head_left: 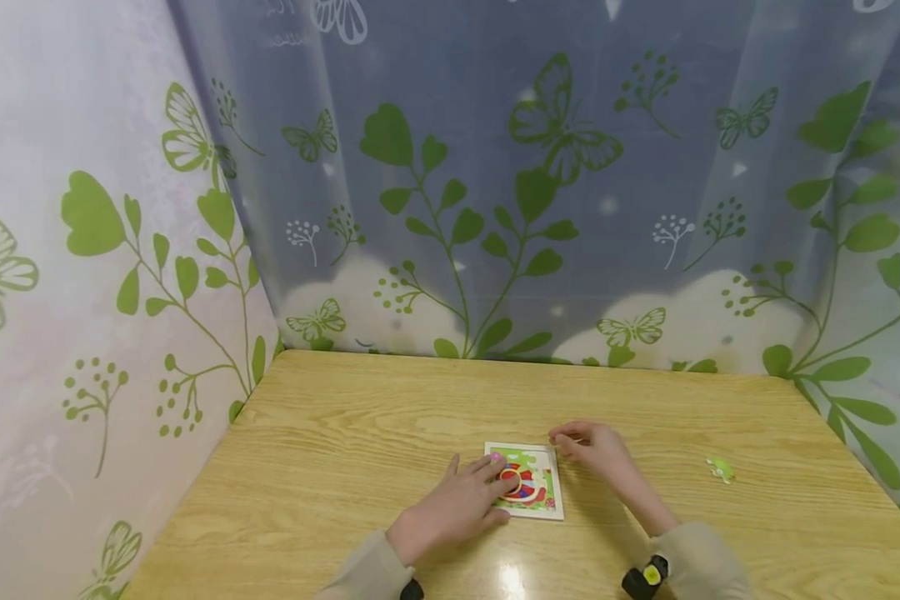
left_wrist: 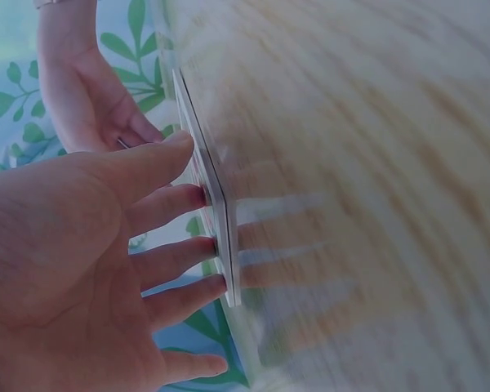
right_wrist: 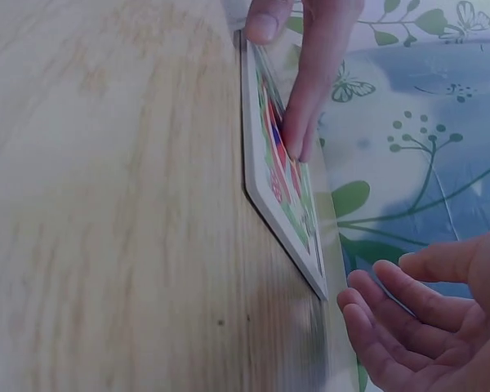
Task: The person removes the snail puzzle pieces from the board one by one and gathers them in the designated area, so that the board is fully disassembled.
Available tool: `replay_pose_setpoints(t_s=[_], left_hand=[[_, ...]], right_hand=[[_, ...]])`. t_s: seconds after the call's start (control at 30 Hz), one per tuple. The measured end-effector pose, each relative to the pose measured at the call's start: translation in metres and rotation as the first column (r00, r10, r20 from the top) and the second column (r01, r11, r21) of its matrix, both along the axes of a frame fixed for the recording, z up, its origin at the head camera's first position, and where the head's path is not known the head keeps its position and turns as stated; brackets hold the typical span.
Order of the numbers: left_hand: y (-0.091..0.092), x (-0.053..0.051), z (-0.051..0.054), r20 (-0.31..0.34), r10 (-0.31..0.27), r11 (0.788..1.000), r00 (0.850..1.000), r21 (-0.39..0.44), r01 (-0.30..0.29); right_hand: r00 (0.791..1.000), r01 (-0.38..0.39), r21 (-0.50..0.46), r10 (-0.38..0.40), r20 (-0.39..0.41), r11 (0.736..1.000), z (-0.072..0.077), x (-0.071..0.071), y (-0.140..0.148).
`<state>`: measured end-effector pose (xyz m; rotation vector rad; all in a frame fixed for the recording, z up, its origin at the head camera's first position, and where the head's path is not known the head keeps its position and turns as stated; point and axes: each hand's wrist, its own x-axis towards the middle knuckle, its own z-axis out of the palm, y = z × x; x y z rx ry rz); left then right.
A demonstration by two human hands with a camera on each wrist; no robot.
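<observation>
A small white-framed puzzle board (head_left: 560, 500) with a red, green and blue picture lies on the table; pale bare areas show in its upper right. My left hand (head_left: 461, 504) rests on its left part, fingers spread, fingertips on the picture and thumb at the near edge. In the left wrist view those fingers (left_wrist: 175, 260) touch the board's face. Just off the far right corner, my right hand (head_left: 603, 457) pinches a thin, pale-edged piece (head_left: 579, 441), mostly hidden by the fingers. The right wrist view shows this hand (right_wrist: 429, 318) with bent fingers, the piece out of sight.
A loose green piece (head_left: 720, 469) lies on the wooden table (head_left: 345, 417), to the right of my right hand. Curtains with leaf and butterfly prints (head_left: 457, 167) hang behind the table and at both sides.
</observation>
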<state>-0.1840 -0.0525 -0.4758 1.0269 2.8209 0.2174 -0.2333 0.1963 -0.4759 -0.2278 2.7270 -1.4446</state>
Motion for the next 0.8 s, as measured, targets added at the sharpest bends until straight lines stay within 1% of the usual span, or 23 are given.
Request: replay_pose_setpoints(t_s=[0.17, 0.33, 0.63, 0.8], left_hand=[[0.0, -0.002, -0.001, 0.0, -0.001, 1.0, 1.0, 0.004, 0.001], [0.0, -0.002, -0.001, -0.005, -0.002, 1.0, 1.0, 0.0, 0.002], [0.001, -0.002, 0.0, -0.012, -0.002, 1.0, 1.0, -0.01, 0.002], [0.001, -0.002, 0.0, -0.018, -0.007, 1.0, 1.0, -0.012, 0.007]], right_hand=[[1.0, -0.015, 0.015, 0.015, 0.01, 1.0, -0.002, 0.0, -0.009], [0.999, -0.044, 0.054, 0.045, -0.006, 0.998, -0.003, 0.001, -0.016], [0.995, -0.069, 0.19, 0.08, -0.054, 0.979, -0.005, 0.001, -0.023], [0.996, -0.072, 0.197, 0.08, -0.035, 0.978, -0.006, 0.001, -0.025]])
